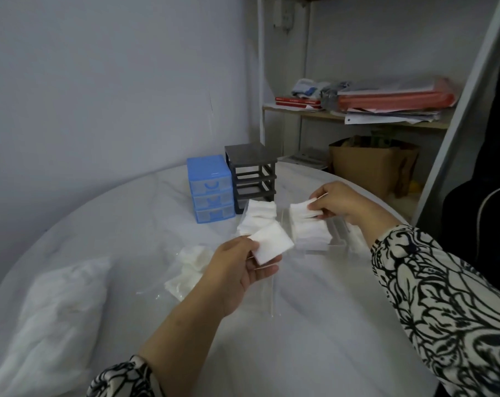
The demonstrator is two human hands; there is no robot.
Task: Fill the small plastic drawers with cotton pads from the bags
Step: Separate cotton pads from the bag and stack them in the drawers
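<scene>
The left hand (237, 267) pinched a small stack of cotton pads (271, 244) at centre frame; the right hand (340, 203) gripped another stack (303, 212) over a clear drawer (333, 239) packed with pads. Behind, the blue drawer unit (210, 191) stood closed beside a grey frame (251, 174) with bare slots

We see white square pads everywhere: one small stack (271, 245) pinched up off the table, another (304, 212) held over a clear drawer (336, 234) that's packed with pads on edge. Beside it, a second clear drawer (253, 216) holds a looser heap. A clear bag (185, 270) lies flat, a few pads inside. At the back, the blue unit (210, 189) has its three drawers in; the grey frame (251, 176) stands drawerless.
</scene>
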